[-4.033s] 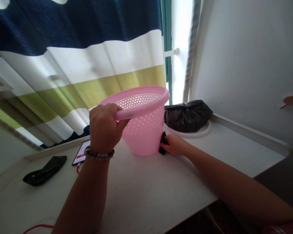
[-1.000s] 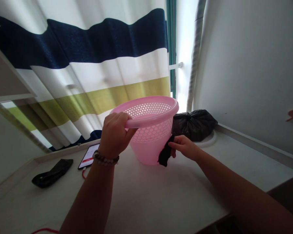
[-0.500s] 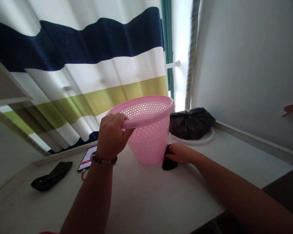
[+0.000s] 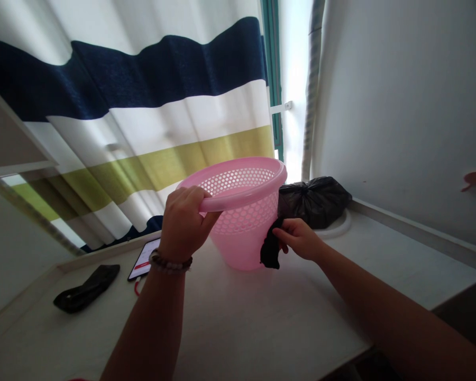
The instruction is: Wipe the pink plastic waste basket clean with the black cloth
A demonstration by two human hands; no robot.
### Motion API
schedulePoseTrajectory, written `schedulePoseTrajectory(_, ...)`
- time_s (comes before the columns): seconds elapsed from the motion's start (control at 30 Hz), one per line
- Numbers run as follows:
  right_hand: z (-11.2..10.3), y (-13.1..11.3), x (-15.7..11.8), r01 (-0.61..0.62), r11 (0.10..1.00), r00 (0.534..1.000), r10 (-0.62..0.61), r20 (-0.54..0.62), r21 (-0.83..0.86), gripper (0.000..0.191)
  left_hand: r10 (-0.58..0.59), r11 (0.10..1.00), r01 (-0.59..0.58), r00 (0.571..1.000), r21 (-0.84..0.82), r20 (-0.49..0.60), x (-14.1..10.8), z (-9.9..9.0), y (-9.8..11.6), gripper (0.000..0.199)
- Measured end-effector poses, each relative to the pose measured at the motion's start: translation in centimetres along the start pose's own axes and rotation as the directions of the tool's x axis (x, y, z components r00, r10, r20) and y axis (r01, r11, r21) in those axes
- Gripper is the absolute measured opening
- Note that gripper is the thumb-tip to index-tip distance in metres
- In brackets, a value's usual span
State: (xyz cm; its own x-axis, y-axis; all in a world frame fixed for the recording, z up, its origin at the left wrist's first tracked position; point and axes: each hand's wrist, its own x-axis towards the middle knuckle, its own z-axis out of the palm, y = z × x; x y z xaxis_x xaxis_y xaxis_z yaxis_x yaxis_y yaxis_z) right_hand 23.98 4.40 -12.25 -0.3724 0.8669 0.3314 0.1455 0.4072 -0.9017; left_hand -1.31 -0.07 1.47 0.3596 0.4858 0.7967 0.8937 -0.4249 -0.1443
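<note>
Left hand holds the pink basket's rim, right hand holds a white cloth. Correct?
Colour's wrong: the cloth is black, not white, as the head view shows. The rest stands: left hand on the rim of the pink basket, right hand holding it.

Home rm, by look: long striped curtain (image 4: 162,79) beside green window frame (image 4: 275,69), plain wht wall (image 4: 392,106), wht tabletop (image 4: 222,328) w/ phone (image 4: 143,258) on red cable (image 4: 137,287).

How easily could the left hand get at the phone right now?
Probably yes, though the left hand must first let go of the pink basket; the phone lies nearby on the table, with nothing seen on top of it.
</note>
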Motion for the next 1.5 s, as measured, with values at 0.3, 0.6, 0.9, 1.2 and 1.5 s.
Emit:
schedulePoseTrajectory(0.3, -0.3, 1.3, -0.1, 0.039, 0.731, 0.954, 0.175, 0.243, -0.681, 0.025, -0.022, 0.999, 0.022, 1.0, 0.023, 0.01, 0.0, -0.1, 0.3, 0.031)
schedulePoseTrajectory(0.6, 0.1, -0.2, -0.3, -0.007, 0.996, 0.976, 0.025, 0.217, -0.086, 0.033, -0.027, 1.0, 0.027, 1.0, 0.012, 0.008, 0.0, -0.1, 0.3, 0.031)
schedulePoseTrajectory(0.9, -0.1, 0.3, 0.4, -0.034, 0.995, 0.977, 0.013, -0.214, -0.099, 0.032, 0.007, 1.0, -0.008, 1.0, 0.028, 0.015, -0.1, 0.3, -0.4, 0.024)
schedulePoseTrajectory(1.2, -0.2, 2.7, 0.7, -0.242, 0.768, 0.962, 0.271, -0.041, -0.593, 0.024, 0.013, 1.0, -0.013, 1.0, 0.012, 0.014, -0.2, 0.3, -0.4, 0.024)
schedulePoseTrajectory(1.5, -0.8, 1.0, 0.3, -0.208, 0.957, 0.95, 0.247, 0.193, -0.199, 0.032, 0.011, 1.0, -0.011, 1.0, 0.006, 0.02, -0.1, 0.2, -0.4, 0.024)
